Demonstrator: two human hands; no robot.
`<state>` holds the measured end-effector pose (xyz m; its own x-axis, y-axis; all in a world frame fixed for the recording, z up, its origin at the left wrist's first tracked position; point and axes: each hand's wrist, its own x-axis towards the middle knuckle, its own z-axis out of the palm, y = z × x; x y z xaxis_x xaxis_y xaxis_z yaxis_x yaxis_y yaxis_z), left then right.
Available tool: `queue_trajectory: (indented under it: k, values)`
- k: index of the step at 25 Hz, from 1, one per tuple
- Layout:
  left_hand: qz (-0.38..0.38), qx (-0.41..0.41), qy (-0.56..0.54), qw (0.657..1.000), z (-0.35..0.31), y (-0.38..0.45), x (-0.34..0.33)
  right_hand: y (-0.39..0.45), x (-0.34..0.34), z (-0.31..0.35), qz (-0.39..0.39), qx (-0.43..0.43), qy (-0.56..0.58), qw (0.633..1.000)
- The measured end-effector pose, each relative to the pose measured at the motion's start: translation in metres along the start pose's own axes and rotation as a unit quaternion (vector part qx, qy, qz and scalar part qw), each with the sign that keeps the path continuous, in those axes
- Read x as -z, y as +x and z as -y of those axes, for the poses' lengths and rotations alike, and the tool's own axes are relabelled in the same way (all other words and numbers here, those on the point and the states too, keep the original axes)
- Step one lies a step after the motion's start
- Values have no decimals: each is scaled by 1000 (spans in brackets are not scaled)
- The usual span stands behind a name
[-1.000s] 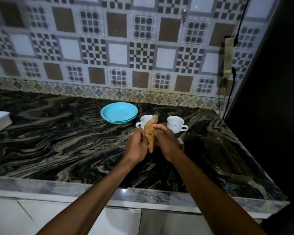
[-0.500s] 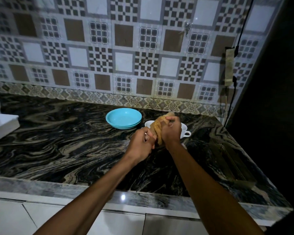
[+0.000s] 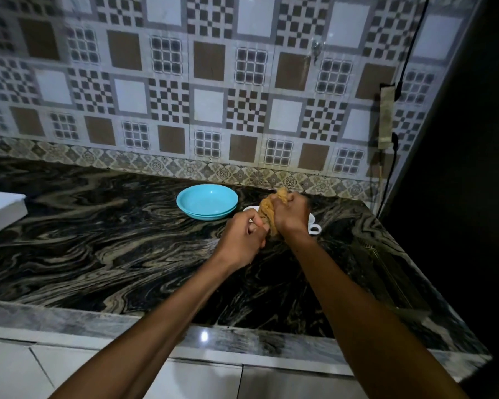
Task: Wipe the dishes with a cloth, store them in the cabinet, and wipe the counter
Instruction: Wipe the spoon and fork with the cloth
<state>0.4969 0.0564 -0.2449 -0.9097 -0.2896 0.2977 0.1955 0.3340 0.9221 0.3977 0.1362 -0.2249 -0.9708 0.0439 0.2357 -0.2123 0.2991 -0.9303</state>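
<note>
While both hands are bunched around the crumpled mustard-yellow cloth (image 3: 271, 210) above the dark, gold-veined marble counter (image 3: 98, 240), the work looks to be at its very start: the cloth is being gathered or wrung into shape, and no dish is in hand yet. The right hand (image 3: 293, 216) grasps the upper part of the cloth with its fingers curled round it, a tuft of fabric poking out on the far side of the fist; the left hand (image 3: 242, 236) is clenched on the cloth's lower end, just to the near left of the right one, the two hands almost touching. Directly beyond them, largely hidden, stand the white ceramic cups: the rim of one (image 3: 250, 209) shows at the left of the cloth, and the looped handle of another (image 3: 314, 228) shows at the right of the right wrist. To the left of the cups, near the patterned tile wall (image 3: 208, 105), sits a stack of shallow turquoise plates (image 3: 207, 201), apparently two, nested. A white boxy object (image 3: 0, 210) juts in at the far left edge, and white cabinet fronts (image 3: 185, 378) run below the counter's near edge. My judgement is that the next move calls for freeing one hand to lift a cup or the top plate while the other keeps the cloth spread enough to rub the surface; the cups sit close behind the knuckles, so a careless reach could knock one over.
</note>
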Motion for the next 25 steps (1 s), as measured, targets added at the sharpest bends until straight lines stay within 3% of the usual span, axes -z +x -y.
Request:
queue_trajectory:
  k: [3, 7, 11, 14, 18, 25]
  values:
    - [5, 7, -17, 1000, -3, 1, -1, 3, 2, -3, -7, 5, -28, 1000]
    - [-22, -15, 16, 1000, -3, 2, -1, 15, 22, -1, -66, -72, 144, 985]
    - [-82, -10, 9, 997, -9, 13, -2, -2, 40, -3, 68, -94, 196, 974]
    - [-47, -20, 5, 999, -12, 10, -16, -22, 31, -1, 134, -72, 187, 971]
    - [-7, -48, 42, 998, -8, 3, -19, -5, 19, 4, 37, -83, 158, 983]
    - [-4, -29, 10, 1000, -9, -2, -8, 6, 25, 15, -2, -18, 94, 995]
